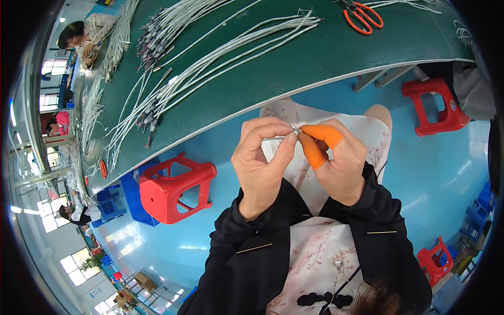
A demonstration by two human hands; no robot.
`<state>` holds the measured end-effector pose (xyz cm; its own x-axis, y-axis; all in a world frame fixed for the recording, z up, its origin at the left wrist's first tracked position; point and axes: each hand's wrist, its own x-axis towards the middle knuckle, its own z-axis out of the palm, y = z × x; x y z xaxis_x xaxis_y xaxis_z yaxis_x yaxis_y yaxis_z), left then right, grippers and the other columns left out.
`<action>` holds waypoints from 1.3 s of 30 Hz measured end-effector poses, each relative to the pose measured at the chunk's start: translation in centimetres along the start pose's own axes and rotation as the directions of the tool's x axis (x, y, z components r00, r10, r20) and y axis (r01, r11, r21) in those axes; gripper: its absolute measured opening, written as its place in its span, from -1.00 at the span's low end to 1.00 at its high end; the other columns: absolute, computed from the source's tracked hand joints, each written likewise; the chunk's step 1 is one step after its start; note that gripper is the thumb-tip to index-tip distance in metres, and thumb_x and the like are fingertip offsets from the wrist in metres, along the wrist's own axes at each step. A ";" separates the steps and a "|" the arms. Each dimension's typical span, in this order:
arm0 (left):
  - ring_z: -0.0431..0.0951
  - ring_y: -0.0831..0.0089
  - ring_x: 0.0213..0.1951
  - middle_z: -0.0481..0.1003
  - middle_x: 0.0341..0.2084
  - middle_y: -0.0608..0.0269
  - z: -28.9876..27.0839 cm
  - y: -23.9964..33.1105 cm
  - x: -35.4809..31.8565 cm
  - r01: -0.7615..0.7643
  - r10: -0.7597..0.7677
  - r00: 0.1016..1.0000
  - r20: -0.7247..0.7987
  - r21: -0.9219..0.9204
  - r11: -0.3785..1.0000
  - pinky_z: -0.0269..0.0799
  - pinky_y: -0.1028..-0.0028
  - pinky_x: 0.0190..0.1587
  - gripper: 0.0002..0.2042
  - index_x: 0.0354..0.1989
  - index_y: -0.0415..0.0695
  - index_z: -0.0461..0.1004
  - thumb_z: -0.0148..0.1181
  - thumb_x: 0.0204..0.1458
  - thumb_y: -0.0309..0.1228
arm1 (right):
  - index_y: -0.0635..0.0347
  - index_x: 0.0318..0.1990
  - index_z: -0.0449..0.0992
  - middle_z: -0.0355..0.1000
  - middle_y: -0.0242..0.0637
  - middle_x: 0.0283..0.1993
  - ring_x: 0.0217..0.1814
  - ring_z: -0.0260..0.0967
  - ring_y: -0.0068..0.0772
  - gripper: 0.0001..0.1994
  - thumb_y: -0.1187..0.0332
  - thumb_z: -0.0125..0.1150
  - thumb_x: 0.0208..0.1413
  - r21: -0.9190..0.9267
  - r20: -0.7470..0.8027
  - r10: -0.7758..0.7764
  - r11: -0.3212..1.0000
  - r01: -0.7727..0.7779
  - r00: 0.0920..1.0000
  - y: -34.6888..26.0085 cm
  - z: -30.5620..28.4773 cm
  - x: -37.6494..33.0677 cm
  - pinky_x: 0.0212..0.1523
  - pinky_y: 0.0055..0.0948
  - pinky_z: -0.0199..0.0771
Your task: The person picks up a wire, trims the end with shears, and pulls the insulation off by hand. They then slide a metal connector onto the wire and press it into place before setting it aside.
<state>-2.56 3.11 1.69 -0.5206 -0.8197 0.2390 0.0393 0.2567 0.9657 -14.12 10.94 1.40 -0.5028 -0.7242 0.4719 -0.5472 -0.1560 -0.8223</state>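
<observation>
Above my lap, both hands meet fingertip to fingertip at the end of a thin grey cable point(296, 129). My left hand point(263, 157) pinches it between thumb and forefinger, and a short length of it runs behind those fingers. My right hand point(336, 157) wears orange finger covers on thumb and forefinger and is closed on the same small silvery end. Fingertips hide most of that end, so its exact form cannot be made out.
A green table point(236, 94) with a pale edge spans the far side. On it lie cable bundles point(210, 55) with dark ends and orange-handled pliers point(363, 17). Red stools stand left point(173, 189) and right point(438, 105). Another person point(94, 34) works at the table's far left.
</observation>
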 end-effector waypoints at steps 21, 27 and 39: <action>0.39 0.41 -0.26 0.47 -0.31 0.27 -1.0 1.0 0.9 0.061 -0.057 0.997 0.044 -0.103 0.993 0.31 0.49 -0.16 -0.76 -0.29 -0.19 0.50 0.26 -0.22 -0.63 | 0.36 -0.26 0.48 0.41 -0.27 -0.38 -0.48 0.37 -0.53 -0.83 0.64 0.23 -0.07 0.199 0.144 0.125 0.968 -0.152 0.982 0.4 -0.9 0.3 -0.52 -0.65 0.35; 0.39 0.48 -0.26 0.48 -0.30 0.24 -1.5 0.7 0.7 0.092 -0.081 0.983 0.162 -0.061 0.994 0.31 0.52 -0.16 -0.79 -0.30 -0.24 0.53 0.28 -0.18 -0.62 | 0.35 -0.25 0.49 0.40 -0.20 -0.38 -0.47 0.40 -0.35 -0.76 0.67 0.26 -0.16 -0.016 0.003 -0.179 0.984 0.179 0.984 0.5 0.0 -0.2 -0.49 -0.59 0.39; 0.42 0.48 -0.25 0.48 -0.39 0.25 -1.9 0.8 0.3 0.145 -0.150 0.985 0.090 0.064 0.987 0.31 0.53 -0.20 -0.90 -0.42 -0.26 0.52 0.25 -0.14 -0.66 | 0.34 -0.18 0.43 0.41 -0.18 -0.32 -0.45 0.42 -0.40 -0.71 0.70 0.23 -0.13 -0.006 0.036 -0.083 0.997 0.083 0.996 0.5 0.1 -0.5 -0.44 -0.58 0.42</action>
<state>-1.11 2.09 2.73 -0.5948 -0.7998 0.0811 -0.0911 0.1673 0.9817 -14.10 11.14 0.77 -0.4313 -0.7324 0.5268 -0.5909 -0.2119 -0.7784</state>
